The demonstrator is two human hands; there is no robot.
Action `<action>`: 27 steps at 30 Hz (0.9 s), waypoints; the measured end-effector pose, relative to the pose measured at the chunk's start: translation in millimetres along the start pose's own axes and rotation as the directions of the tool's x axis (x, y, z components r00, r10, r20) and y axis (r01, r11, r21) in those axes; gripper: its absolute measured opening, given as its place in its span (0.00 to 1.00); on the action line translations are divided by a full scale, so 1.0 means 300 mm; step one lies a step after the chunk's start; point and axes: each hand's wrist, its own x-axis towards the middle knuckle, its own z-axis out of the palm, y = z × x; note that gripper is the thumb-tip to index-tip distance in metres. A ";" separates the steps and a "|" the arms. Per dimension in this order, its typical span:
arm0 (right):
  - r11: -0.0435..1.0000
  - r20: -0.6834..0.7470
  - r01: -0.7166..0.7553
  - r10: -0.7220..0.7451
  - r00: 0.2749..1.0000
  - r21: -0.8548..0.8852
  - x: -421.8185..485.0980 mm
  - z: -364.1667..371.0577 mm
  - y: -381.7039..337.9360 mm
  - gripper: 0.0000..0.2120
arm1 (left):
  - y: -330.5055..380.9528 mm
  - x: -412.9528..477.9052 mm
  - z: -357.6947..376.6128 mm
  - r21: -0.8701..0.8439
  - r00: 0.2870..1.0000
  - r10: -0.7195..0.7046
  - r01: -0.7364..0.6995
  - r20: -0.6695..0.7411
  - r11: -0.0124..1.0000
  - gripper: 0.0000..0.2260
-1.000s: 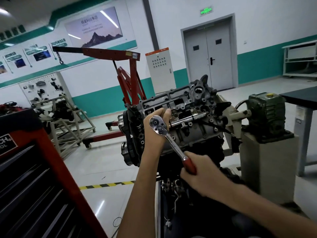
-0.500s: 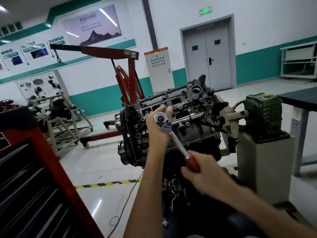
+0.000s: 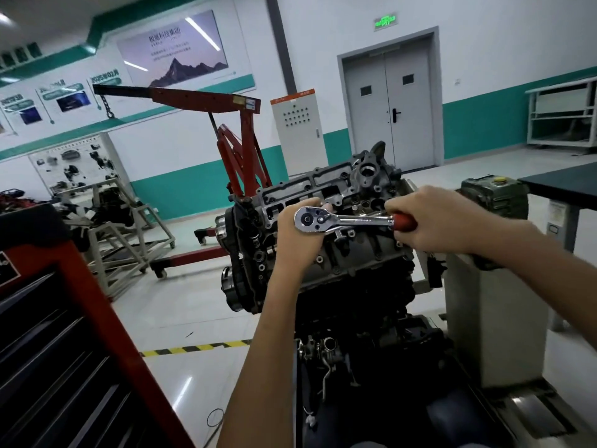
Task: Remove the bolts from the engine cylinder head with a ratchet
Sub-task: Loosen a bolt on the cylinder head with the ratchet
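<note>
The grey engine cylinder head (image 3: 355,253) sits tilted on an engine stand in the centre. A chrome ratchet (image 3: 342,219) with a red handle lies roughly level across its face. My left hand (image 3: 298,236) is curled around the ratchet's round head from behind, holding it against the cylinder head. My right hand (image 3: 433,218) grips the red handle at the right end. The socket and the bolt under the ratchet head are hidden by my left hand. Several small bolts (image 3: 319,259) dot the cylinder head's lower face.
A red and black tool cabinet (image 3: 64,334) fills the lower left. A red engine hoist (image 3: 232,150) stands behind the engine. The stand's grey pedestal (image 3: 494,318) with a green gearbox (image 3: 494,197) is at the right, beside a dark table (image 3: 562,179). Yellow-black floor tape (image 3: 193,348) runs left.
My right hand has swung the ratchet handle up and counter-clockwise, from pointing down-right to nearly level. My left hand stays on the ratchet head.
</note>
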 end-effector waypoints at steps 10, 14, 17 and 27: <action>0.390 0.002 -0.157 0.368 0.930 0.907 -0.176 0.403 -0.447 0.13 | 0.010 -0.016 0.058 -0.065 0.991 0.011 -0.019 -0.131 0.998 0.17; 0.687 -0.047 -0.102 0.194 0.980 0.719 -0.164 0.306 -0.281 0.14 | -0.001 -0.014 0.008 -0.038 0.999 0.029 -0.030 -0.025 0.999 0.21; 0.908 0.055 -0.024 0.001 0.999 0.419 -0.101 0.147 -0.098 0.12 | -0.001 -0.001 -0.024 -0.030 0.998 -0.019 0.021 0.066 0.999 0.22; 0.788 -0.077 -0.160 0.254 0.964 0.595 -0.171 0.275 -0.230 0.11 | 0.007 -0.019 0.035 -0.098 0.994 -0.009 -0.002 -0.111 0.995 0.19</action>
